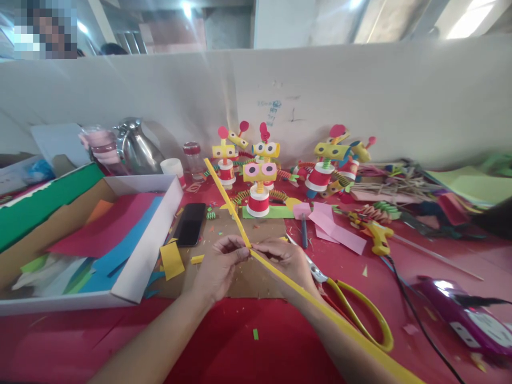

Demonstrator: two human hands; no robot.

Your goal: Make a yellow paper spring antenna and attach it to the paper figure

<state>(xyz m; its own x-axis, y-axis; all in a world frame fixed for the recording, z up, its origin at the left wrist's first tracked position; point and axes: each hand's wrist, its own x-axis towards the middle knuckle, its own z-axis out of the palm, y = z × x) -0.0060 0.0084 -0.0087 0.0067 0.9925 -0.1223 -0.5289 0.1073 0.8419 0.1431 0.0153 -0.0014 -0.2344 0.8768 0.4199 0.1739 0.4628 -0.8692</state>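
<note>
Yellow paper strip [227, 198] pinched between two hands, above the cardboard [258, 282]

Head view, the only one. Your left hand [219, 266] has thumb and forefinger pinching the strip near the middle of the picture. Your right hand [288, 260] meets it there, its fingers closed at the same spot; the two sets of fingertips nearly touch. From that point one length rises up and left toward the paper figures; the other runs down across your right forearm and out at the lower edge. Whether it is one bent strip or two joined, you cannot tell from here.

Scissors [319, 274] with yellow handles lie just right of your right hand, blades partly hidden behind it. Left of your left hand: a yellow paper piece [172, 261] and, beyond it, a black phone [191, 224]. Farther left, a white-walled box [156, 240] holds coloured sheets [116, 226].

Ahead, the nearest figure [259, 205] stands on its red-and-white cup, with pink-ringed eyes; more stand behind it. To the right, pink paper [340, 232] with a dark pen [304, 233] beside it, then a yellow glue gun [378, 237]. All of it sits on a red desk [224, 346].
</note>
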